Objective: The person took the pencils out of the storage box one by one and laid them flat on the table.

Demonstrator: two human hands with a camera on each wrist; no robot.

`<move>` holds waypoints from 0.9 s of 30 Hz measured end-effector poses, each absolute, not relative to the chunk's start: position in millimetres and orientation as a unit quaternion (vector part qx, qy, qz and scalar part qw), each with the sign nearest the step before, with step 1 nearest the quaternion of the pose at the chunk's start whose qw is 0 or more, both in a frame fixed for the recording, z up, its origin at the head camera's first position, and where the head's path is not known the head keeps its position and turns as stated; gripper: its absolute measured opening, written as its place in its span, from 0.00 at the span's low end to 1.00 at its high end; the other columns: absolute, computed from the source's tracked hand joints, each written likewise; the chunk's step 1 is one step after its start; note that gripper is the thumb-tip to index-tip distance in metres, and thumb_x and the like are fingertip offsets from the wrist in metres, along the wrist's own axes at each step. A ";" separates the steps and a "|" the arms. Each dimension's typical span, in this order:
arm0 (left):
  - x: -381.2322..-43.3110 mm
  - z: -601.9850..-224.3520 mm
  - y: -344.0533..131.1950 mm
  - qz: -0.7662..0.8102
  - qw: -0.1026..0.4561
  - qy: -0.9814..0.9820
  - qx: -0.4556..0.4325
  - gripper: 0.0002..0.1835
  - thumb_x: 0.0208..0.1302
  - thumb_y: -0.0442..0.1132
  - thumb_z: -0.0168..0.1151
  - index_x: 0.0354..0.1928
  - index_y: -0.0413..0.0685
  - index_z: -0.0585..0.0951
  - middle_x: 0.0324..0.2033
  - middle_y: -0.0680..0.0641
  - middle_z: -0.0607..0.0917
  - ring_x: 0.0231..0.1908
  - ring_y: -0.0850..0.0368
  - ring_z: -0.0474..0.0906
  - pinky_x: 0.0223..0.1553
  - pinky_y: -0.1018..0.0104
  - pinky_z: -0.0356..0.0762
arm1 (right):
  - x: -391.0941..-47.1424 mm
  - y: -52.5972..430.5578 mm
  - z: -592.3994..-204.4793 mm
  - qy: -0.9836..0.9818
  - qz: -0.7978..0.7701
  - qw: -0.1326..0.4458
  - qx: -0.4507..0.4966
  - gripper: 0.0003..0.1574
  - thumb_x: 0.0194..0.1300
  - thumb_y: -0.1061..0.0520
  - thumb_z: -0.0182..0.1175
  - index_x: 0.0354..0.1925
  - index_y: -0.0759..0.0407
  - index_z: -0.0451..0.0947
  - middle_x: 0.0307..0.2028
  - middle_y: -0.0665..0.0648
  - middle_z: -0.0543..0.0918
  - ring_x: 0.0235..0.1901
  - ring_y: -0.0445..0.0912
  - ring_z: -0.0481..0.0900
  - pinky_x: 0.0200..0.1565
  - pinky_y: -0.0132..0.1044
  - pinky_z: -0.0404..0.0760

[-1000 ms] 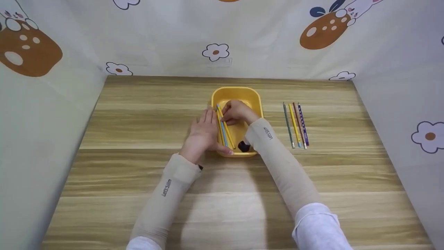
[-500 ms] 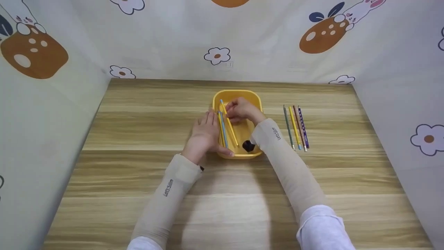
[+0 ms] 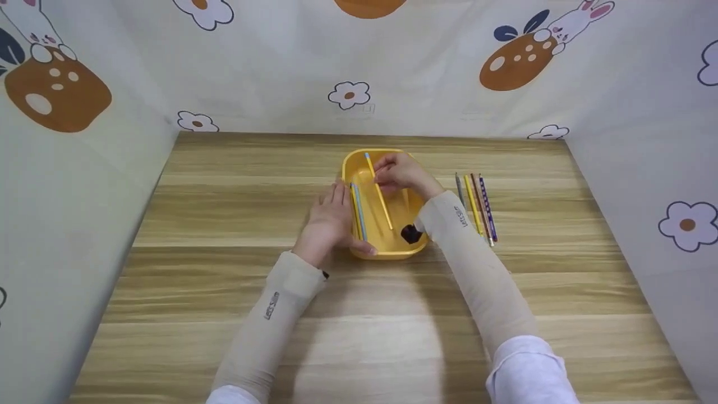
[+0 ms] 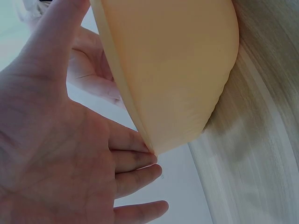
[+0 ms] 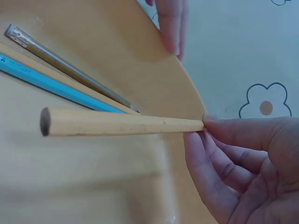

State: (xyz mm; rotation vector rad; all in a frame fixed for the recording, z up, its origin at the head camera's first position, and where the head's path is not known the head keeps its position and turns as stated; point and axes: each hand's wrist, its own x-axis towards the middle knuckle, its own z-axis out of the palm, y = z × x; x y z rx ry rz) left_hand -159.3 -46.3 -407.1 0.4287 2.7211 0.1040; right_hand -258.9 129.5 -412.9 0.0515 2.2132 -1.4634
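Note:
A yellow tray (image 3: pixel 387 255) sits mid-table. My left hand (image 3: pixel 331 216) lies flat against its left outer wall, fingers straight, thumb by the front corner; the left wrist view shows the palm (image 4: pixel 60 149) against the tray's wall (image 4: pixel 173 70). My right hand (image 3: pixel 399 171) is over the tray's far half and pinches a yellow pencil (image 3: pixel 379 189), lifted and slanting across the tray. In the right wrist view the fingertips (image 5: pixel 219 135) hold that pencil (image 5: pixel 121 125) by one end. Other pencils (image 3: pixel 357 210) lie along the tray's left wall, one blue (image 5: pixel 56 79). A black sharpener (image 3: pixel 411 233) sits in the near right corner.
Several pencils (image 3: pixel 477 205) lie side by side on the wooden table (image 3: pixel 224 213), right of the tray and close to my right forearm. Printed fabric walls close off the table's left, back and right sides.
My right hand has drawn the yellow pencil away from the others at the tray's left wall, up and toward the far right. The left hand stays against the tray.

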 end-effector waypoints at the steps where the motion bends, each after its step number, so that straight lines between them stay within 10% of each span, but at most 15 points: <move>1: -159.0 -407.2 -46.6 0.040 0.191 0.969 0.152 0.81 0.25 0.82 0.62 0.72 0.35 0.38 0.73 0.36 0.40 0.73 0.43 0.39 0.70 0.45 0.46 | -258.9 131.0 -411.8 0.805 -0.542 0.241 0.019 0.12 0.61 0.69 0.58 0.45 0.66 0.73 0.29 0.52 0.77 0.27 0.42 0.79 0.46 0.46 0.82; 27: -159.5 -407.5 -47.1 0.054 0.200 0.967 0.150 0.81 0.26 0.81 0.63 0.73 0.37 0.35 0.73 0.38 0.37 0.73 0.45 0.36 0.70 0.45 0.45 | -255.3 185.1 -387.0 0.785 -0.579 0.217 0.030 0.21 0.60 0.70 0.60 0.53 0.73 0.70 0.28 0.53 0.78 0.26 0.40 0.81 0.31 0.31 0.84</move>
